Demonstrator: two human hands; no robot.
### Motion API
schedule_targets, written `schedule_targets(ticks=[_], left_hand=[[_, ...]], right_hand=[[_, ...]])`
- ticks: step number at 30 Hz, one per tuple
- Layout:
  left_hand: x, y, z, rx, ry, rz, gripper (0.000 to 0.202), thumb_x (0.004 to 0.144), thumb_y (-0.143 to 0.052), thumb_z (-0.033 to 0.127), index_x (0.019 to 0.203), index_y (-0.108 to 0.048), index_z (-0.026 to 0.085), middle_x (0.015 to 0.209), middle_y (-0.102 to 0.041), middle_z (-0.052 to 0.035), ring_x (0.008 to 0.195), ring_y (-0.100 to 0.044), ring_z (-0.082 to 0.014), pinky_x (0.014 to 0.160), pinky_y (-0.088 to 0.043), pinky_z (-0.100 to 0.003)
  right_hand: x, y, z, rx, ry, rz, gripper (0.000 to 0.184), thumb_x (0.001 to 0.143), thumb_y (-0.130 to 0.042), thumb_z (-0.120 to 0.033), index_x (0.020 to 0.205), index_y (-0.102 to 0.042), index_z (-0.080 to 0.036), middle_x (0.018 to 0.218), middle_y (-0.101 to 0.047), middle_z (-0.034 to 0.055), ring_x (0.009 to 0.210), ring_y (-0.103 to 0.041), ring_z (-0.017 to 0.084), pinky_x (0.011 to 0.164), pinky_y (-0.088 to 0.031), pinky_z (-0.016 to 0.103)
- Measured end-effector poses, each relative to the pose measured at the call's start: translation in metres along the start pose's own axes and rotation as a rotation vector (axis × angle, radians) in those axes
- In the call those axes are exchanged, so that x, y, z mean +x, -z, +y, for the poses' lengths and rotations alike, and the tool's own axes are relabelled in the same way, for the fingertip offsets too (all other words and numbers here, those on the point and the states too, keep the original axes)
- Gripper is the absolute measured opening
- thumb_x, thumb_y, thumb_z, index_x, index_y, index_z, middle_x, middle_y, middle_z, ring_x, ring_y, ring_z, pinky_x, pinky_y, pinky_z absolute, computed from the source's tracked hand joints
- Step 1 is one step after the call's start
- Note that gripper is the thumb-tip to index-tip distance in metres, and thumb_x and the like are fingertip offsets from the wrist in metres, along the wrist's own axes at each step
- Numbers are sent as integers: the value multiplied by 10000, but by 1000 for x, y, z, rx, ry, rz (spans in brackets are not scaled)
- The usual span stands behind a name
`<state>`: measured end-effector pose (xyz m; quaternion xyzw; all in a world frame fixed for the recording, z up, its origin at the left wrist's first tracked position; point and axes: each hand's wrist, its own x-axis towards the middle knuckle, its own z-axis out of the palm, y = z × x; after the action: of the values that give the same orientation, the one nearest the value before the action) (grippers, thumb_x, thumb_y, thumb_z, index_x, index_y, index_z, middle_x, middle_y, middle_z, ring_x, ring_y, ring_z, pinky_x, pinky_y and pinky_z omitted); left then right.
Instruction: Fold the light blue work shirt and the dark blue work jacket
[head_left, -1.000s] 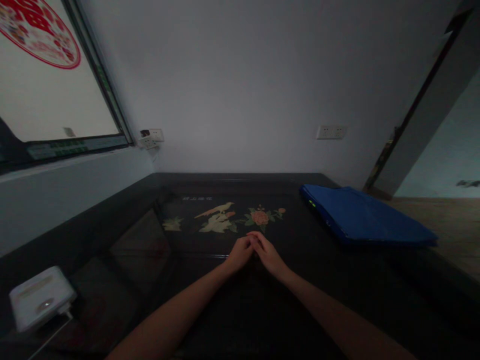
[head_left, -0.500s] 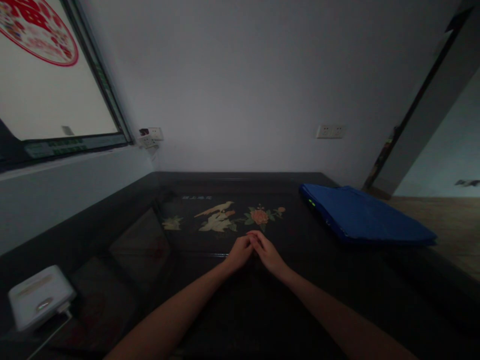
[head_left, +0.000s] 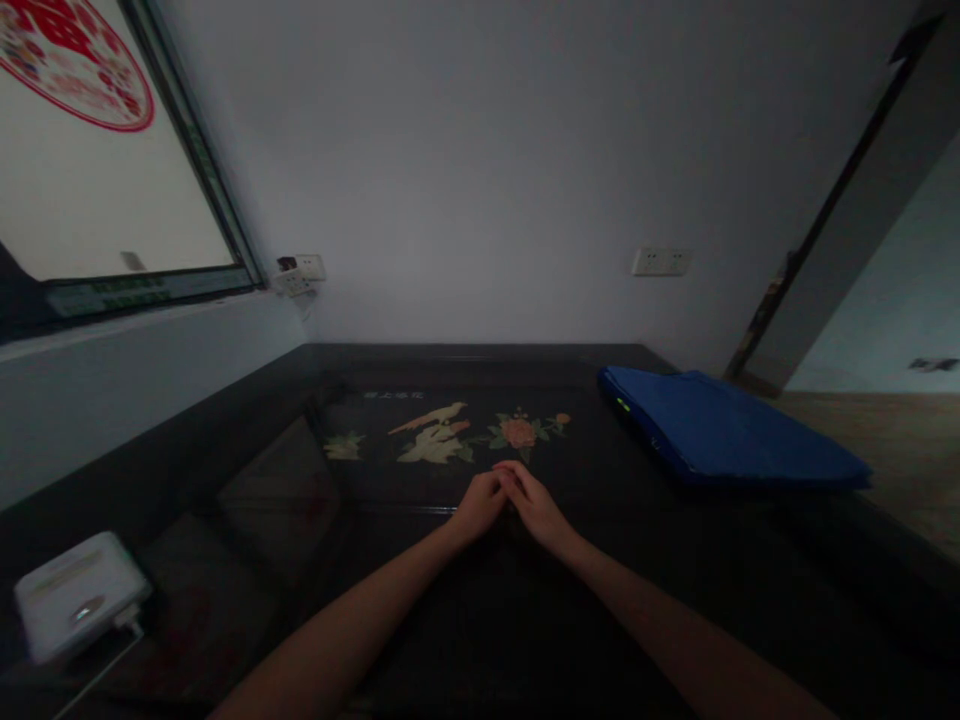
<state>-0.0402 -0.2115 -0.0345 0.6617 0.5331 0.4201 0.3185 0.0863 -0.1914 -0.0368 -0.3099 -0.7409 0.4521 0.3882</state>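
1. Left hand (head_left: pixel 478 506) and right hand (head_left: pixel 534 506) touch at the clock's centre, the right lapping over the left.
2. Whether either grip is clenched or slack, I cannot tell.
3. The dark worktop (head_left: pixel 600 482) spreads beneath both; its flower picture (head_left: pixel 519 432) is at 12 o'clock, its bird picture (head_left: pixel 433 440) between 10 and 11.
4. A flat blue thing (head_left: pixel 739 425) lies between 2 and 3.
5. A white box (head_left: pixel 79 590) with a cable (head_left: pixel 105 672) sits between 8 and 9.

The left hand (head_left: pixel 480 503) and right hand (head_left: pixel 531 500) touch at the fingers over a dark table (head_left: pixel 480 620), near a printed bird (head_left: pixel 431 442) and flower (head_left: pixel 519 432); a flat blue item (head_left: pixel 739 430) lies to the right, a white box (head_left: pixel 56 600) with cable (head_left: pixel 97 682) to the left
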Motion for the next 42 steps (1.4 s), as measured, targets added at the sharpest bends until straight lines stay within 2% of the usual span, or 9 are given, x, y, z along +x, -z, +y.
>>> schedule_targets(ticks=[15, 26, 32, 42], left_hand=[[0, 0, -4, -6, -33, -11, 268, 825, -420, 277, 684, -589, 123, 706, -646, -54, 694, -587, -174, 656, -418, -250], [0, 0, -2, -10, -36, -12, 271, 832, -417, 252, 687, -604, 120, 689, -641, -51, 676, -578, -168, 655, -422, -251], [1, -1, -3, -6, -20, -24, 265, 828, -429, 241, 729, -637, 110, 734, -658, -55, 730, -591, -180, 706, -438, -266], [-1, 0, -1, -5, -17, -24, 244, 829, -431, 217, 708, -617, 115, 705, -645, -39, 690, -576, -159, 658, -418, -240]], right_hand=[[-1, 1, -1, 11, 9, -3, 337, 897, -414, -477, 1058, -540, -209, 974, -631, 49, 968, -581, 187, 864, -428, 315], [-1, 0, -3, 8, -8, -10, 340, 899, -412, -485, 1050, -535, -208, 925, -621, 41, 908, -589, 179, 813, -444, 304], [0, 0, 0, -1, 13, -4, 342, 900, -411, -490, 1039, -532, -202, 970, -625, 52, 964, -576, 186, 869, -422, 314], [-1, 0, -2, 10, -7, -10, 354, 891, -416, -498, 1043, -528, -200, 961, -618, 48, 887, -584, 176, 810, -440, 305]])
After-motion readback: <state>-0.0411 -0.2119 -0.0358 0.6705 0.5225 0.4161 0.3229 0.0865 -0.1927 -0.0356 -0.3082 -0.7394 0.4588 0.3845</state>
